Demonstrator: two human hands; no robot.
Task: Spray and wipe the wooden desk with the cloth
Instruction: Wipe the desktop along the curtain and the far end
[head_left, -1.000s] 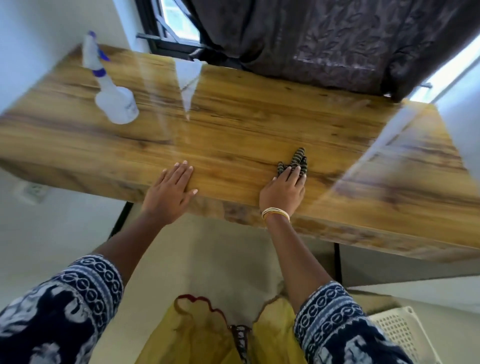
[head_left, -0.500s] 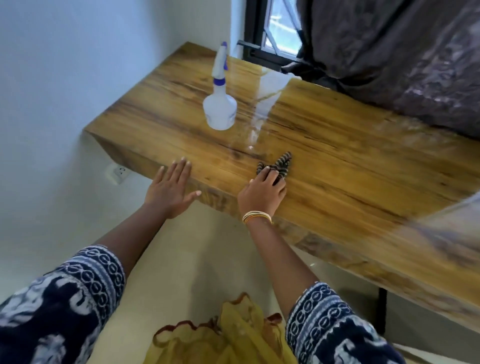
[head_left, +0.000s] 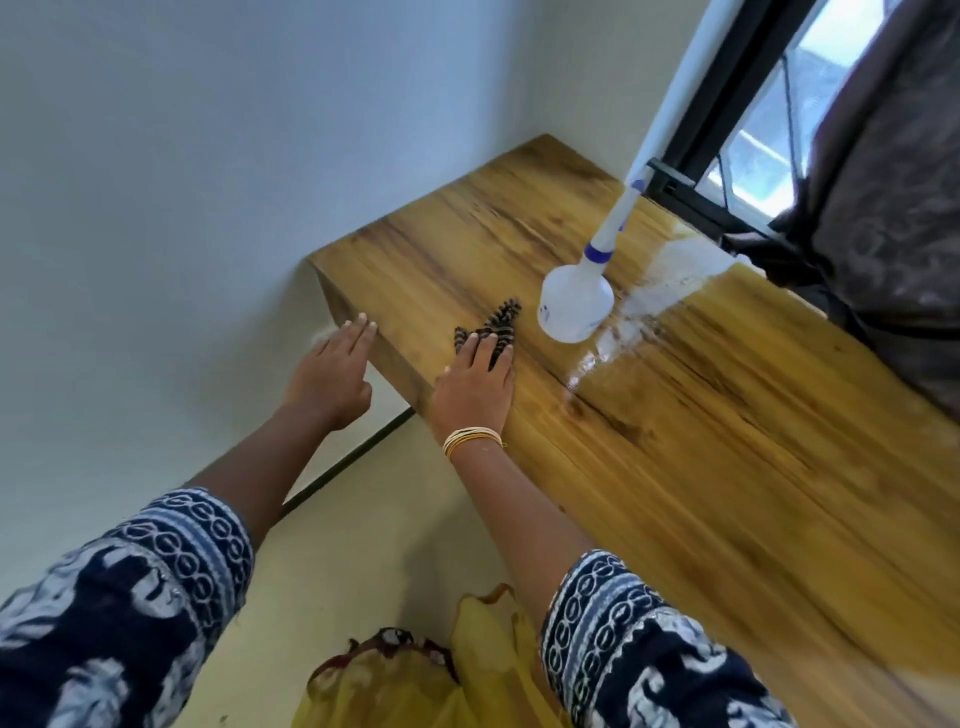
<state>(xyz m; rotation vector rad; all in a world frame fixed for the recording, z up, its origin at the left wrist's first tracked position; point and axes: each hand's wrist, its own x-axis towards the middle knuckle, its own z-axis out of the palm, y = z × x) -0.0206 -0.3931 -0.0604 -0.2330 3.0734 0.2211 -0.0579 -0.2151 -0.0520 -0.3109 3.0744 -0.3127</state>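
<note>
Your table (head_left: 701, 467) is a golden honey-brown with darker brown grain streaks running along it, and a pale glossy sheen crosses it near the window. The cloth (head_left: 496, 325) under your right hand (head_left: 475, 387) is striped black and tan, something like a zebra print, though it is too bunched to read fully. The spray bottle (head_left: 574, 304) is white with a blue-violet collar and a blue tip. Your sleeves (head_left: 623, 634) are navy with white chain-link bands and white figures. Thin gold bangles (head_left: 471, 439) ring your right wrist. The wall (head_left: 208, 156) is white, the curtain (head_left: 893, 182) a dark brownish grey with a faint leaf pattern.
</note>
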